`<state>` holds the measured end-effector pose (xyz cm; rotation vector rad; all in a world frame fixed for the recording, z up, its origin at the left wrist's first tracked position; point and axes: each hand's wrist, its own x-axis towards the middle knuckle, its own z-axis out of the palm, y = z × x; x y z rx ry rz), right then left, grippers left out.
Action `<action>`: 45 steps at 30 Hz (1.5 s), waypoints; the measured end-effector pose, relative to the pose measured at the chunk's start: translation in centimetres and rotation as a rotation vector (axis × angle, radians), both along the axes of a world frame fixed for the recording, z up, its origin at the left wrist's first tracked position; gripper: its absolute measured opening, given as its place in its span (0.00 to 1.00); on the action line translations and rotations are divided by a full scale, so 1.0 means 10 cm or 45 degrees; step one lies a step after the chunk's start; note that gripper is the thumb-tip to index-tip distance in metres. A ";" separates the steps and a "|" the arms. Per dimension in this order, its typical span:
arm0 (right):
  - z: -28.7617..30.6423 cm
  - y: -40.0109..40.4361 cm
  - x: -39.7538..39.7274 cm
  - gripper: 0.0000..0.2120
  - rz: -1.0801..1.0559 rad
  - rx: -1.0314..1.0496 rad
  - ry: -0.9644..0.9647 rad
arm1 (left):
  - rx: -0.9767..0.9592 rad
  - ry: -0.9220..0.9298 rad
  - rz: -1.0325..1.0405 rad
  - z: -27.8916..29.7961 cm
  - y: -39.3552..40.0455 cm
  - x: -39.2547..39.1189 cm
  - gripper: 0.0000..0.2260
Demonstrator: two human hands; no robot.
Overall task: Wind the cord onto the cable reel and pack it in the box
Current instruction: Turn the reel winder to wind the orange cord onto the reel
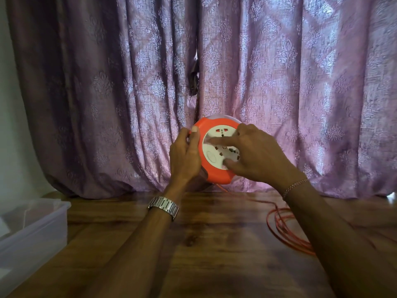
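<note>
Now both hands (185, 155) on reel (217, 176)

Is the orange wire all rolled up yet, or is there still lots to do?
Not yet. The left hand grips the cable reel while the right hand rests its fingers on the white socket face. Plenty of orange cord lies loose on the table, and the box waits unused.
</note>
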<state>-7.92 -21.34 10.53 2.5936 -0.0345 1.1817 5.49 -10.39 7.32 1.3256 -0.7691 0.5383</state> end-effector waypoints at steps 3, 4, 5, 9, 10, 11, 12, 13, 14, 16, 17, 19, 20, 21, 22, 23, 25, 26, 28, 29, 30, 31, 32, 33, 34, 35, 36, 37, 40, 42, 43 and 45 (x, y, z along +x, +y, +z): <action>-0.01 0.00 0.02 0.30 -0.049 0.145 -0.229 | -0.007 0.007 0.000 0.00 0.00 -0.02 0.22; -0.02 0.01 0.03 0.31 -0.062 0.148 -0.293 | -0.005 0.005 -0.002 0.01 0.00 -0.02 0.23; -0.03 0.02 0.04 0.32 -0.067 0.131 -0.329 | -0.003 0.001 -0.003 0.01 0.00 -0.02 0.23; -0.01 0.03 0.03 0.30 -0.053 0.082 -0.314 | 0.002 0.005 -0.001 0.01 0.02 -0.02 0.23; 0.01 0.03 0.01 0.27 -0.021 0.075 -0.308 | 0.005 0.010 0.000 0.01 0.03 -0.02 0.24; 0.03 0.02 0.00 0.23 0.040 0.067 -0.285 | 0.004 0.015 -0.002 0.01 0.03 -0.01 0.24; 0.06 0.00 -0.02 0.17 0.120 0.050 -0.248 | 0.004 0.017 -0.002 0.01 0.04 0.00 0.24; 0.08 -0.02 -0.04 0.12 0.193 0.033 -0.186 | 0.005 0.019 -0.002 0.01 0.04 0.00 0.24; 0.10 -0.05 -0.04 0.11 0.233 0.024 -0.103 | 0.007 0.023 -0.003 0.01 0.05 0.00 0.25; 0.10 -0.06 -0.05 0.21 0.217 0.031 0.082 | 0.014 0.027 0.000 0.01 0.05 -0.01 0.25; 0.09 -0.04 -0.05 0.25 0.182 0.030 0.154 | 0.020 0.016 0.012 0.01 0.04 -0.01 0.24; 0.06 0.00 -0.03 0.30 0.115 0.001 0.228 | 0.028 -0.015 0.029 0.01 0.04 -0.03 0.24; 0.05 0.01 -0.02 0.30 0.091 -0.019 0.237 | 0.025 -0.028 0.026 0.01 0.04 -0.03 0.24; 0.04 0.03 -0.02 0.30 0.080 -0.036 0.228 | 0.025 -0.037 0.023 0.01 0.04 -0.03 0.24; 0.04 0.03 -0.02 0.29 0.083 -0.047 0.202 | 0.028 -0.043 0.023 0.01 0.04 -0.03 0.24; 0.04 0.04 -0.03 0.27 0.098 -0.057 0.166 | 0.034 -0.048 0.025 0.01 0.03 -0.02 0.24; 0.03 0.03 -0.03 0.25 0.110 -0.069 0.097 | 0.041 -0.057 0.034 0.00 0.02 -0.02 0.22; 0.02 0.02 -0.02 0.25 0.090 -0.065 0.073 | 0.042 -0.061 0.039 0.00 0.02 -0.03 0.21; 0.01 0.01 -0.02 0.26 0.031 -0.046 0.030 | 0.032 -0.064 0.034 0.01 0.02 -0.03 0.19; 0.00 0.01 -0.02 0.26 0.005 -0.027 -0.001 | 0.023 -0.059 0.029 0.01 0.02 -0.03 0.19; -0.01 0.01 -0.01 0.26 -0.015 0.009 -0.048 | 0.015 -0.052 0.026 0.02 0.02 -0.03 0.20; -0.01 0.01 -0.01 0.27 -0.027 0.064 -0.108 | 0.008 -0.043 0.023 0.02 0.02 -0.02 0.22; -0.01 0.01 0.00 0.29 -0.036 0.128 -0.171 | 0.003 -0.035 0.019 0.02 0.03 -0.02 0.23; -0.02 0.01 0.02 0.31 -0.047 0.183 -0.225 | 0.000 -0.030 0.012 0.02 0.03 -0.02 0.24; -0.02 0.02 0.03 0.33 -0.059 0.205 -0.266 | 0.003 -0.027 0.007 0.02 0.03 -0.03 0.24; -0.02 0.02 0.04 0.34 -0.070 0.195 -0.285 | 0.010 -0.025 0.005 0.02 0.03 -0.03 0.24; -0.01 0.02 0.04 0.34 -0.079 0.163 -0.277 | 0.016 -0.024 0.005 0.02 0.03 -0.03 0.24; 0.00 0.03 0.04 0.34 -0.081 0.120 -0.250 | 0.016 -0.024 0.006 0.02 0.04 -0.03 0.24; 0.04 0.02 0.00 0.27 0.023 0.012 -0.218 | -0.007 -0.014 0.006 0.02 0.05 -0.01 0.24; 0.06 -0.01 -0.03 0.15 0.171 -0.004 -0.165 | -0.027 -0.002 -0.003 0.02 0.05 0.01 0.22; 0.07 -0.03 -0.04 0.11 0.226 -0.004 -0.095 | -0.030 0.006 -0.009 0.02 0.05 0.02 0.20; 0.08 -0.05 -0.04 0.17 0.222 -0.016 0.059 | -0.032 0.018 -0.018 0.02 0.05 0.02 0.18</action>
